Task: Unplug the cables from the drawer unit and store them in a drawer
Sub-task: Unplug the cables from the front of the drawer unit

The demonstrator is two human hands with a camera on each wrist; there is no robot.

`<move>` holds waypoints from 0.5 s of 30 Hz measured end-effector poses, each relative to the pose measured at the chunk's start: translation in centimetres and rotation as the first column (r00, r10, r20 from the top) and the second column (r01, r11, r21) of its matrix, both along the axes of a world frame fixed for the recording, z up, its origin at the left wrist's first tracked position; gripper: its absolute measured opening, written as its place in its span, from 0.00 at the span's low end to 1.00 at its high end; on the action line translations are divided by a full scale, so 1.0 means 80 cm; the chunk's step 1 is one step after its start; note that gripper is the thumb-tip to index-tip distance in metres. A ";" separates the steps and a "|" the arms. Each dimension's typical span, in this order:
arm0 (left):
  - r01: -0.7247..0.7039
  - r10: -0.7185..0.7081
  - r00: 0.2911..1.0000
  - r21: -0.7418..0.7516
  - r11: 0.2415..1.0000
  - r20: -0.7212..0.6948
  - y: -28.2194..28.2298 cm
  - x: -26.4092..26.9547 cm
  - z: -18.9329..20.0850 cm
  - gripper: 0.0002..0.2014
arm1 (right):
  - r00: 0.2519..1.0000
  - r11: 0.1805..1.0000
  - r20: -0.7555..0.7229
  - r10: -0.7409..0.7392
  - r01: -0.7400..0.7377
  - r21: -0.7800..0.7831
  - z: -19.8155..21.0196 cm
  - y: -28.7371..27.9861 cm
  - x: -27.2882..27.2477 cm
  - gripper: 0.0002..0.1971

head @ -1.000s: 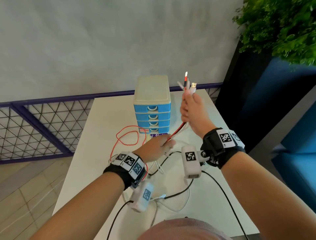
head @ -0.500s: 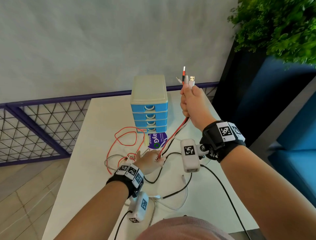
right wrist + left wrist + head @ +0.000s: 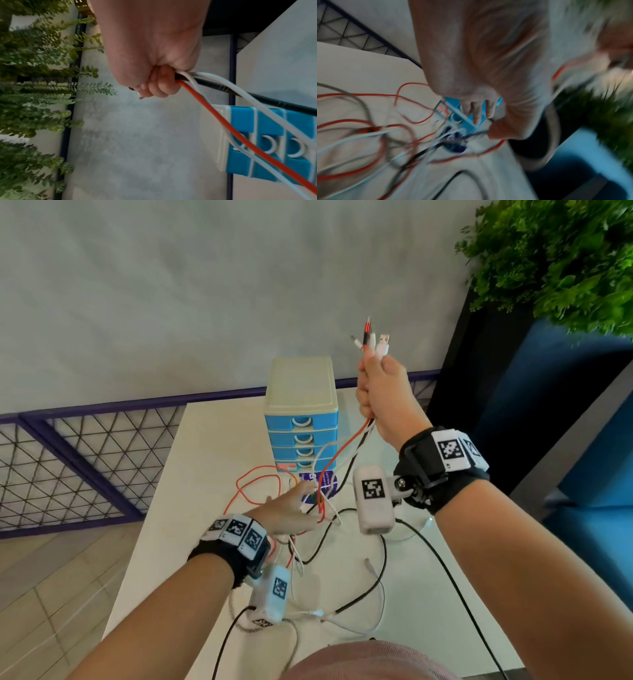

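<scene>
The blue drawer unit [image 3: 301, 419] [image 3: 267, 121] with a cream top stands at the back of the white table [image 3: 212, 460], all drawers closed. My right hand [image 3: 371, 385] [image 3: 154, 83] is raised beside it and grips a bundle of cables [image 3: 223, 121], red, white and black. Their plug ends [image 3: 371, 340] stick up out of the fist. The cables hang down to loose loops [image 3: 260, 484] on the table. My left hand [image 3: 313, 505] [image 3: 479, 112] hovers low over those loops with fingers extended; the strands pass between fingers and thumb. The left wrist view is blurred.
A round purple sticker [image 3: 330, 481] lies in front of the drawer unit. More white and black cable [image 3: 376, 594] trails on the near table. A green plant [image 3: 565, 261] and blue seating [image 3: 599, 474] stand right; a purple mesh fence [image 3: 85, 460] runs left.
My left hand slid down the cable bundle from just below the right hand to the table and released its grip. The right hand kept holding the plugs up.
</scene>
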State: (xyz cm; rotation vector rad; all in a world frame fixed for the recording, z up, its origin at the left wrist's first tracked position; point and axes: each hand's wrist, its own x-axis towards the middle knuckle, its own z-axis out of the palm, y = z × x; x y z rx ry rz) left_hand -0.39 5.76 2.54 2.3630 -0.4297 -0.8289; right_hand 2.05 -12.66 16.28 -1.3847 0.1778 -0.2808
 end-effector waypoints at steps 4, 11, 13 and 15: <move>0.022 -0.047 0.997 -0.368 0.929 -0.059 -0.020 0.002 0.057 0.27 | 0.997 0.998 -0.060 0.039 -0.036 0.045 -0.019 0.008 0.002 0.16; -0.082 0.064 0.997 -0.516 0.853 -0.052 -0.033 0.002 0.087 0.13 | 0.993 0.954 -0.017 0.121 -0.111 0.278 -0.029 -0.004 0.004 0.16; -0.113 0.055 0.991 -0.524 0.844 -0.124 -0.033 0.002 0.082 0.19 | 0.990 0.945 -0.021 0.141 -0.128 0.301 -0.031 -0.007 0.003 0.16; -0.020 -0.002 0.999 -0.459 0.888 -0.047 -0.038 0.002 0.078 0.25 | 0.987 0.937 -0.012 0.162 -0.149 0.316 -0.031 -0.007 0.003 0.16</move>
